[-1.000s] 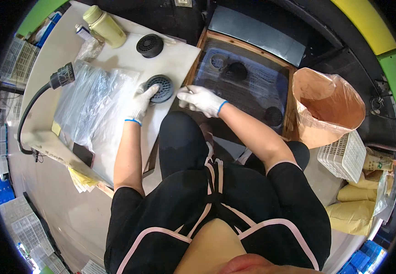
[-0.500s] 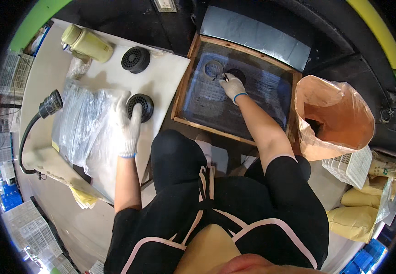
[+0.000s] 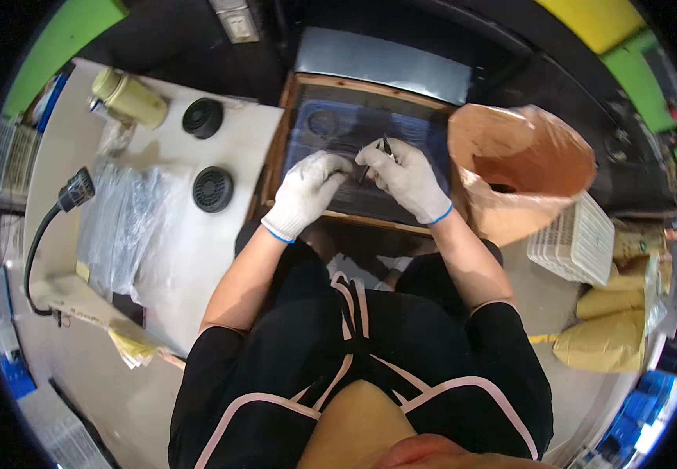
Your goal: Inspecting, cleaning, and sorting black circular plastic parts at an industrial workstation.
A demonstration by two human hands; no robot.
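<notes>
Both my gloved hands meet over the front part of a wooden-framed dark mesh tray (image 3: 276, 148). My left hand (image 3: 307, 190) is closed, thumb against fingers. Whatever sits in its pinch, if anything, is too small to make out. Just right of it and apart from it, my right hand (image 3: 410, 178) grips a thin black pen-like tool (image 3: 386, 146) that sticks up between its fingers. To the left, on a white tabletop (image 3: 248, 129), lie two round black grilled parts, a near one (image 3: 213, 189) and a far one (image 3: 202, 118).
Clear plastic bags (image 3: 116, 227) and a pale green bottle (image 3: 131, 98) rest on the tabletop. A black gooseneck lamp (image 3: 76, 190) bends over its left side. Right of the tray stands a bin with a brown liner (image 3: 502, 207), beside a white plastic basket (image 3: 576, 242).
My left hand has left the near black grilled part and moved right over the tray. My right hand has drawn back toward me, bringing the two hands together. The view has shifted.
</notes>
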